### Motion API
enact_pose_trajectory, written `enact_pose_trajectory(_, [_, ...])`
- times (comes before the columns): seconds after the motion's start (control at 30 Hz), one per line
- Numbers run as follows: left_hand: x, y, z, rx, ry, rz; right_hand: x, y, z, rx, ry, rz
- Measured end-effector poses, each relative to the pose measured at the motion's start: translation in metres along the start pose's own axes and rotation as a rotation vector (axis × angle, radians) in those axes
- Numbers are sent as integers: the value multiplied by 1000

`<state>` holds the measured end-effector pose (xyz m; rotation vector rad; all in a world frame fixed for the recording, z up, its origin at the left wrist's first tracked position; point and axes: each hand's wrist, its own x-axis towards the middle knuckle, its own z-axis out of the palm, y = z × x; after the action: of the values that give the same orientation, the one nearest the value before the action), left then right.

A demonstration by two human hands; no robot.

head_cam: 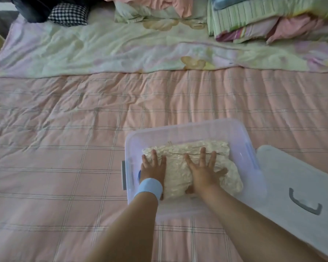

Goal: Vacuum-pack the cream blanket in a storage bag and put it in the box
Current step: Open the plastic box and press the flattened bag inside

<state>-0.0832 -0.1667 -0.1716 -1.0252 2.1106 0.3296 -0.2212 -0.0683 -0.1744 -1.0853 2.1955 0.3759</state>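
1. Pressing down on the packed cream blanket (179, 173), both hands lie flat on top of it. The bundle sits inside the clear box (180, 127), which stands on the bed (64, 148).
2. The storage bag (222, 148) round the blanket looks crinkled and tight. I judge the air is already out and the pushing is meant to seat the pack low in the box.
3. The lid (284, 178) lies on the bed just right of the box, handle up. It is probably kept within reach for closing once the pack sits flat.
4. The left hand (153, 168) is open, with fingers straight and spread and the palm on the left part of the pack, near the box wall. A blue wristband (150, 188) circles its wrist.
5. The right hand (204, 172) is also open, its fingers fanned wide across the middle of the pack.
6. Both forearms reach forward and down, roughly parallel, so the person's weight seems to bear through the palms rather than the fingertips.
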Motion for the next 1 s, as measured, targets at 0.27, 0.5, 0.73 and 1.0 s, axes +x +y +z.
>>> enact_pose_trajectory(0.27, [12,8,-3,14,3,-33,10,-3,-5,-149,3,4])
enact_pose_trajectory(0.5, [-17,24,-56,128,56,58,-9,43,-54,-198,-32,-253])
enact_pose_trajectory(0.73, [-1,85,-30,139,78,279,-1,87,-56,-294,6,-215])
enact_pose_trajectory(1.0, [33,109,-19,151,110,166,34,87,-37,-208,45,-203])
